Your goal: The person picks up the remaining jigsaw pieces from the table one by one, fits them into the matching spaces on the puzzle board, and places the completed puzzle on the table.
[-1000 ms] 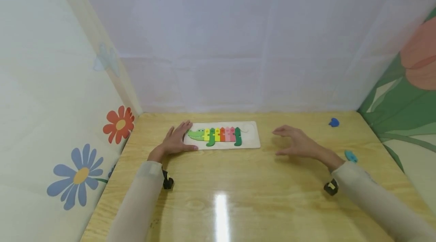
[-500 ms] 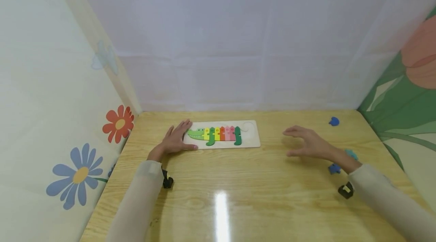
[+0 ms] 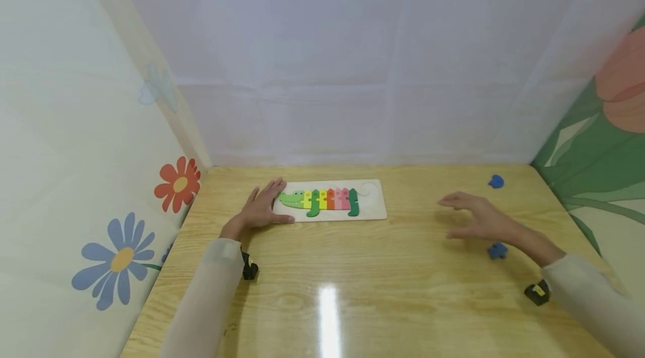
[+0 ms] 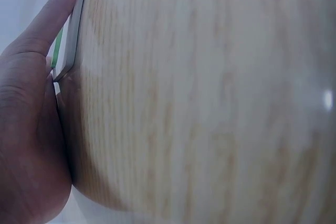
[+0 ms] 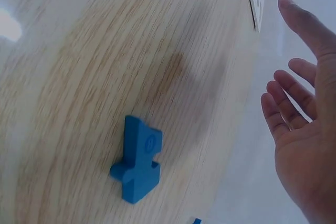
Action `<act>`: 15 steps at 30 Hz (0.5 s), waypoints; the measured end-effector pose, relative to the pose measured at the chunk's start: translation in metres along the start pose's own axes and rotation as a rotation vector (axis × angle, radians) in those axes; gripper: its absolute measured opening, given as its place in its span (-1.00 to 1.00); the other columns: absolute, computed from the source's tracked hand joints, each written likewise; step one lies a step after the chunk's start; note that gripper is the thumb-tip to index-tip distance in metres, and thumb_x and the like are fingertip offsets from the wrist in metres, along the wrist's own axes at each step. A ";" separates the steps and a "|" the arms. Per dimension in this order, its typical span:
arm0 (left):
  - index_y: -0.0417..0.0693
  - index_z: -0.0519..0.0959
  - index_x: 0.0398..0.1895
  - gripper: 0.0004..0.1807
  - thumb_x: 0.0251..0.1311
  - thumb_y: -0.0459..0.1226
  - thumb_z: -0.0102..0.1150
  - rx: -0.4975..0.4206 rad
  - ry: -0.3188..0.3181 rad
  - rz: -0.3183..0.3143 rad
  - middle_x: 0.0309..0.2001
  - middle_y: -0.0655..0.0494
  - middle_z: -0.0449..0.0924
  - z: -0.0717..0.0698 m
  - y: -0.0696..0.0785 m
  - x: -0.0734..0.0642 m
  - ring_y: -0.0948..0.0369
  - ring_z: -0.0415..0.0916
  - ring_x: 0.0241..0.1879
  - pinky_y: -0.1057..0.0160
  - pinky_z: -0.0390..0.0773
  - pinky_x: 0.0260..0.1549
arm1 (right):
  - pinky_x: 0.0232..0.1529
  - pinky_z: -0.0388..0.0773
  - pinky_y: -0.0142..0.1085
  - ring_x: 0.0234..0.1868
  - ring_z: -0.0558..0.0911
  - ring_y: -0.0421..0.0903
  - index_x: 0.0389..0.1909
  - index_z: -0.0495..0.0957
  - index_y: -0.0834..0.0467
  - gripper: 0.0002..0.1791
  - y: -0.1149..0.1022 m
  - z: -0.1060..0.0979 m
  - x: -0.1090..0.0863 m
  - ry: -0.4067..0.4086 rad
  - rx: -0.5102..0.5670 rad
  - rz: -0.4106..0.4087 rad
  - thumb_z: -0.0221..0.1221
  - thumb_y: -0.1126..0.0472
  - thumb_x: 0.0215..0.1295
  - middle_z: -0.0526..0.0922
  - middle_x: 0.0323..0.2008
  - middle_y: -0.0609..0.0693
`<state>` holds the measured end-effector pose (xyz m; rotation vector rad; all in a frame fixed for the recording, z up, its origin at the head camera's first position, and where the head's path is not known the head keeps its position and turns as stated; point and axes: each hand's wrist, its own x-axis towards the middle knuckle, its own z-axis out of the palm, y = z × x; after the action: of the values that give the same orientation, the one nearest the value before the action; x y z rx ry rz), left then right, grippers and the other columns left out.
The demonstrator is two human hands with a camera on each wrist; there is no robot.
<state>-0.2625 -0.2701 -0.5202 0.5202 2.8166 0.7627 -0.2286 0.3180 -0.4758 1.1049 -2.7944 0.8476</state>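
Observation:
A white puzzle board (image 3: 373,209) lies on the table, bearing a crocodile (image 3: 318,200) of coloured pieces with a bare curled tail outline at the right end. My left hand (image 3: 259,209) rests at the board's left end, its straight thumb along the near edge and its fingers at the far left corner. Right of the board, my right hand (image 3: 476,218) hovers above the table, thumb and fingers apart, holding nothing. Below its wrist lies a blue puzzle piece (image 3: 497,251), seen larger in the right wrist view as a blue numbered piece (image 5: 140,158).
A dark blue puzzle piece (image 3: 496,181) lies near the table's far right corner. The wooden table (image 3: 393,279) meets a white cloth (image 3: 312,94) at the back. Flower-printed cloths stand at both sides.
My right hand has moved right, away from the board. The blue piece has come into view beneath it, while the forearm now covers the teal piece. My left hand stays put.

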 end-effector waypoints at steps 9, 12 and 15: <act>-0.13 -0.07 0.74 0.32 0.15 0.27 0.46 0.006 -0.010 -0.024 0.74 -0.13 -0.20 -0.003 0.001 0.001 -0.11 -0.32 0.71 -0.30 -0.46 0.57 | -0.08 0.72 0.12 0.00 0.71 0.24 0.27 0.62 0.33 -0.18 0.004 -0.009 -0.014 0.030 -0.038 -0.038 0.67 0.12 -0.03 0.67 0.18 0.23; -0.13 -0.09 0.75 0.31 0.17 0.27 0.45 0.014 -0.021 -0.031 0.74 -0.12 -0.21 -0.003 0.001 0.001 -0.11 -0.33 0.72 -0.31 -0.45 0.57 | -0.10 0.72 0.08 -0.01 0.71 0.21 0.27 0.62 0.30 -0.19 0.006 -0.012 -0.019 0.020 -0.040 -0.035 0.67 0.10 -0.02 0.68 0.17 0.21; -0.13 -0.10 0.75 0.32 0.18 0.27 0.44 0.016 -0.028 -0.034 0.74 -0.13 -0.22 -0.003 0.002 0.001 -0.11 -0.34 0.71 -0.31 -0.45 0.57 | -0.12 0.73 0.04 -0.03 0.71 0.20 0.26 0.62 0.29 -0.18 0.008 -0.015 -0.024 0.016 -0.048 -0.044 0.68 0.10 -0.05 0.69 0.16 0.18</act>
<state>-0.2634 -0.2698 -0.5166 0.4806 2.8003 0.7215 -0.2180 0.3455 -0.4719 1.1426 -2.7507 0.7774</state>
